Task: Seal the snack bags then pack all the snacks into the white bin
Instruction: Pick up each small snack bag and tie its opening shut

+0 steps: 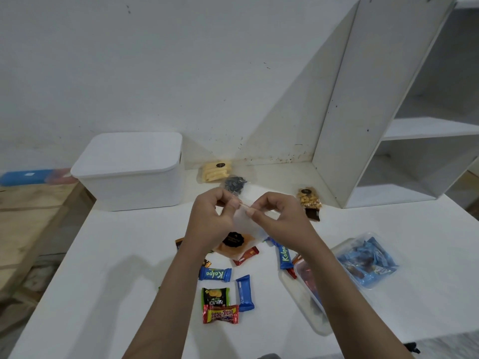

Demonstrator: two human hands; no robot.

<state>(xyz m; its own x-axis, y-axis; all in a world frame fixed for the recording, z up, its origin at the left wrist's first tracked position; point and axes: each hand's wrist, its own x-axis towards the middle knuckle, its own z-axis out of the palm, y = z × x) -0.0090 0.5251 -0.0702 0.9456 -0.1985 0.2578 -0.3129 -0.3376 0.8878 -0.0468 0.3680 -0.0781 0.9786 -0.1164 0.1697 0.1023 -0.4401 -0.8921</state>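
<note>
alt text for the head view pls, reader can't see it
Both hands, left hand and right hand, pinch the top edge of a clear plastic snack bag with orange contents and a black label above a white table. Small wrapped snacks lie scattered below, and a lidded white plastic bin stands at the back left.

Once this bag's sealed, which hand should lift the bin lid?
Left, probably. The white bin, lid on, sits on the left hand's side. Both hands pinch the clear snack bag now; the right hand would have to cross over.
</note>
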